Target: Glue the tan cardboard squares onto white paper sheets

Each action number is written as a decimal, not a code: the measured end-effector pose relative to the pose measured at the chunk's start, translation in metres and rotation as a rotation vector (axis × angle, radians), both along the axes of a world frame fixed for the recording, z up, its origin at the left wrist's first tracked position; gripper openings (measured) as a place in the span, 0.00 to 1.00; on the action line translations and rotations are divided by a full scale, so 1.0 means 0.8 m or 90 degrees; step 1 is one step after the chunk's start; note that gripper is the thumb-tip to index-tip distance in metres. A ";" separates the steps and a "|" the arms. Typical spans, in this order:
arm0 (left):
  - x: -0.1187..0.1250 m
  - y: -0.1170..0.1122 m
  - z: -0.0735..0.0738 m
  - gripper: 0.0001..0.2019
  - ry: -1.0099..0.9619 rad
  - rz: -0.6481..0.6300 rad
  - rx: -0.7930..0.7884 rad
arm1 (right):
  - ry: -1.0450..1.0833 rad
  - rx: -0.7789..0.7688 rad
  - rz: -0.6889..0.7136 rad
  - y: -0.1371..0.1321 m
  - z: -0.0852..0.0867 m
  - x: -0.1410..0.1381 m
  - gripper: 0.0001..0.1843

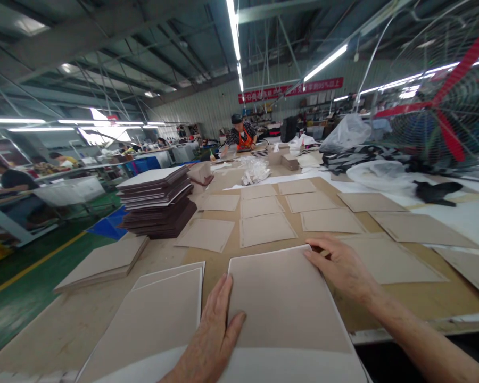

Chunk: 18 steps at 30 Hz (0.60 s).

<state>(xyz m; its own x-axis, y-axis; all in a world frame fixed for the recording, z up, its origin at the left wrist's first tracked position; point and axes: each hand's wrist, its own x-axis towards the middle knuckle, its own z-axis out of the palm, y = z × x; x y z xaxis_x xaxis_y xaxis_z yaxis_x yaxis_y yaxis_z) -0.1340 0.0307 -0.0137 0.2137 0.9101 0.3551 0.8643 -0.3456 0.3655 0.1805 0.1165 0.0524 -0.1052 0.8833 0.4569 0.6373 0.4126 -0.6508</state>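
A large grey-brown sheet with a white border point(287, 303) lies on the table right in front of me. My left hand point(211, 335) rests flat on its left edge, fingers stretched out and thumb spread onto the sheet. My right hand point(339, 263) lies flat at the sheet's far right corner, fingers extended along its top edge. Neither hand grips anything. To the left lies a second stack of similar sheets point(159, 314).
Several cardboard panels point(265, 229) are laid in rows across the brown table. A tall pile of dark boards point(157, 202) stands at the left, a lower board pile point(104, 260) nearer. A person in an orange vest point(241, 135) works far back. A red-bladed fan point(443, 117) stands at right.
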 end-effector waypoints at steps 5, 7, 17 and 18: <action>0.001 0.001 0.003 0.30 -0.008 -0.002 -0.083 | -0.087 0.056 -0.020 0.011 -0.028 0.006 0.17; 0.002 0.001 0.005 0.29 -0.019 0.001 -0.105 | -0.112 0.082 -0.020 0.011 -0.027 0.004 0.17; 0.004 0.000 0.011 0.29 -0.046 0.010 -0.145 | -0.134 0.051 -0.042 0.009 -0.005 -0.002 0.11; 0.004 0.000 0.011 0.29 -0.047 0.010 -0.146 | -0.137 0.042 -0.040 0.011 -0.006 -0.001 0.10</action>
<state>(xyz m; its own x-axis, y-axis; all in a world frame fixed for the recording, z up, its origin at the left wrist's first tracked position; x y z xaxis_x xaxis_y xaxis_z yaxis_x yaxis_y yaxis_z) -0.1306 0.0309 -0.0048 0.1804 0.9716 0.1534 0.8371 -0.2336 0.4947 0.1794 0.1249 0.0475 -0.1518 0.8601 0.4870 0.7848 0.4045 -0.4696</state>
